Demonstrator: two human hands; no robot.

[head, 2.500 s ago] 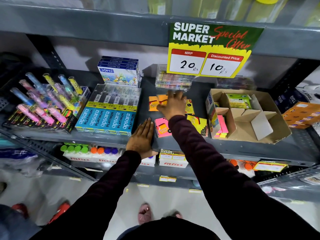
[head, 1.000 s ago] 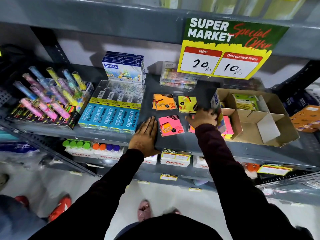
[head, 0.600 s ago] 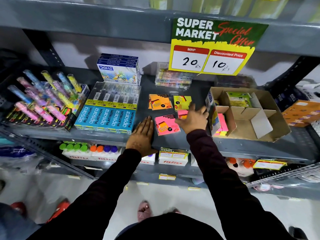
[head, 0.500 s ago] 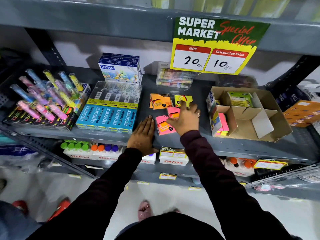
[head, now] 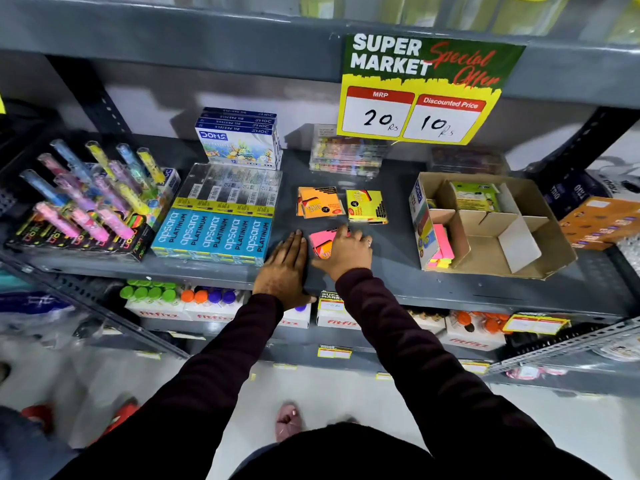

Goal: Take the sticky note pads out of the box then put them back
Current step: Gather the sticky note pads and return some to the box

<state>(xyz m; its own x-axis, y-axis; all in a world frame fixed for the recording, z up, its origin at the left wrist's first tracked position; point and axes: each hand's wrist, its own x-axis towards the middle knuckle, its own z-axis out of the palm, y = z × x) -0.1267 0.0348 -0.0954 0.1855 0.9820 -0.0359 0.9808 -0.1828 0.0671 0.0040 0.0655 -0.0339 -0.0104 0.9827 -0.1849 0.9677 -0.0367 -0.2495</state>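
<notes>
Mid-way through emptying the cardboard box [head: 540,216]: right hand [head: 346,252] down on the pink sticky note pad [head: 320,242] at the front of the grey shelf [head: 485,289], fingers curled over its near edge, seemingly setting it onto the pink stack; whether the pad is pinched or merely pressed, hard to tell from this angle. Left hand [head: 285,268] flat and spread on the shelf just beside the pink pad, holding nothing. Orange pads [head: 318,202] and a yellow pad [head: 367,206] already laid out behind, apart from each other. Still in the box: a pink and yellow stack [head: 440,244] leaning in the front left compartment, a green pack [head: 476,197] in the rear one.

For a clean placement: square the pink pad's edges over whatever lies under it, press flat, then lift the fingers straight up to avoid dragging it. Worth keeping colours in separate piles, clear of the blue pencil boxes [head: 211,233], to make the return to the box quick
</notes>
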